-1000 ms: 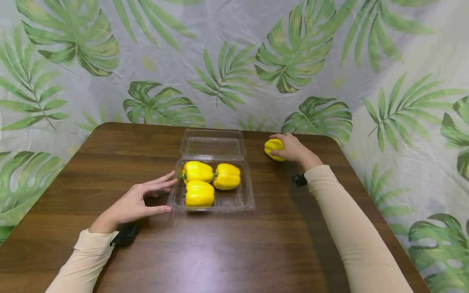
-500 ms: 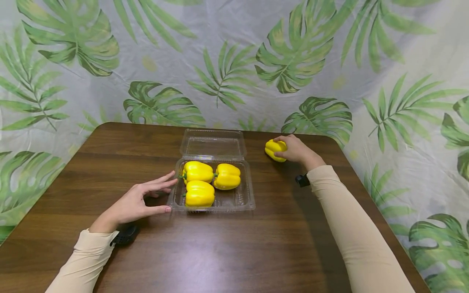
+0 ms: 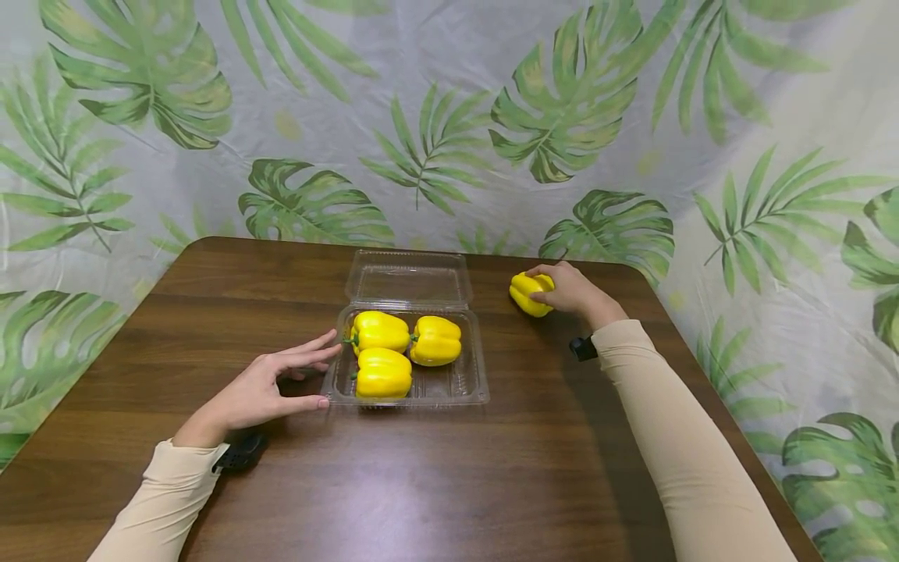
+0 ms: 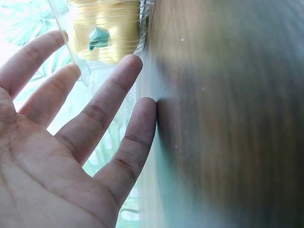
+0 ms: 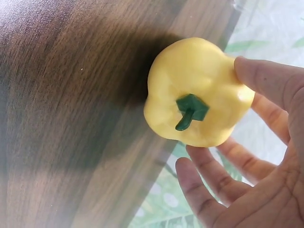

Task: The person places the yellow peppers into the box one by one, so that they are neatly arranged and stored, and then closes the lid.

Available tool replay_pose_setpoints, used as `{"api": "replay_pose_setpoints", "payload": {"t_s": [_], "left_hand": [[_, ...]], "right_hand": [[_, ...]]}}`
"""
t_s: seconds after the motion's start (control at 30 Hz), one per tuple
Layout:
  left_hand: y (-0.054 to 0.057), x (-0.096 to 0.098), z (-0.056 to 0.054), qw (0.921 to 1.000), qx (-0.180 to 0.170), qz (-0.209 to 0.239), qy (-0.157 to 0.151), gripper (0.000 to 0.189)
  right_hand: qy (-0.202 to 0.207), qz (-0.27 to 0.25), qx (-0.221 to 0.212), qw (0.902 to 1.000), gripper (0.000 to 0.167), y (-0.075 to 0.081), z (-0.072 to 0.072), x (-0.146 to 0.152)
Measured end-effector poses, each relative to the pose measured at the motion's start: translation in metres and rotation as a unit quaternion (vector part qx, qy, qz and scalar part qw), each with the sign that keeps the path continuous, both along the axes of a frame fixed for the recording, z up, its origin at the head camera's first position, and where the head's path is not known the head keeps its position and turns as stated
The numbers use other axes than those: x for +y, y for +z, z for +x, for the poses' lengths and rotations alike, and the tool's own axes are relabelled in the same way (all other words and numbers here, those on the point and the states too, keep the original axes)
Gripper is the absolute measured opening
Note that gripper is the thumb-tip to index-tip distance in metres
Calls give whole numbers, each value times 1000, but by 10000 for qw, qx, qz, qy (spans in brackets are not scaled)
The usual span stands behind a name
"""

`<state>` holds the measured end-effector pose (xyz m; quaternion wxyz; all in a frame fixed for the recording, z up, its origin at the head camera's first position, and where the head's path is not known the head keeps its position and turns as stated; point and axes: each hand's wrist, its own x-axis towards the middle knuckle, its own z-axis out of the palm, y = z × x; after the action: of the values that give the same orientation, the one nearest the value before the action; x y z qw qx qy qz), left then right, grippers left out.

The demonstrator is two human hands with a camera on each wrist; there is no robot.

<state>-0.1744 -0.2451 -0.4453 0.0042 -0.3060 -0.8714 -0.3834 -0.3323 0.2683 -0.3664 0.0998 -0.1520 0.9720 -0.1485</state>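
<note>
My right hand (image 3: 572, 291) grips a yellow bell pepper (image 3: 531, 295) at the far right of the table, thumb on one side and fingers on the other. In the right wrist view, the green stem (image 5: 190, 110) of this pepper faces the camera. My left hand (image 3: 260, 390) is spread with straight fingers at the left side of a clear plastic clamshell box (image 3: 449, 386), its thumb tip right at the front left corner. Inside the box lie three more yellow peppers, one at the back left (image 3: 380, 332), one at the front left (image 3: 383, 375) and one on the right (image 3: 435, 341).
The box's clear lid (image 3: 407, 279) lies folded back toward the rear edge of the brown wooden table (image 3: 435, 484). Behind the table hangs a pale leaf-patterned cloth (image 3: 449, 109).
The right hand has shifted slightly to the right and toward me, and the pepper in it has moved and turned a little. The left hand and box stay in place.
</note>
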Motion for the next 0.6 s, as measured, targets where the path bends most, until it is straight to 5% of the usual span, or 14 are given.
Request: {"api": "replay_pose_setpoints", "payload": {"t_s": [0.6], "left_hand": [[1, 0, 1, 10000, -24, 74, -38, 74]], "right_hand": [[-85, -22, -27, 10000, 56, 0, 9, 3]]}}
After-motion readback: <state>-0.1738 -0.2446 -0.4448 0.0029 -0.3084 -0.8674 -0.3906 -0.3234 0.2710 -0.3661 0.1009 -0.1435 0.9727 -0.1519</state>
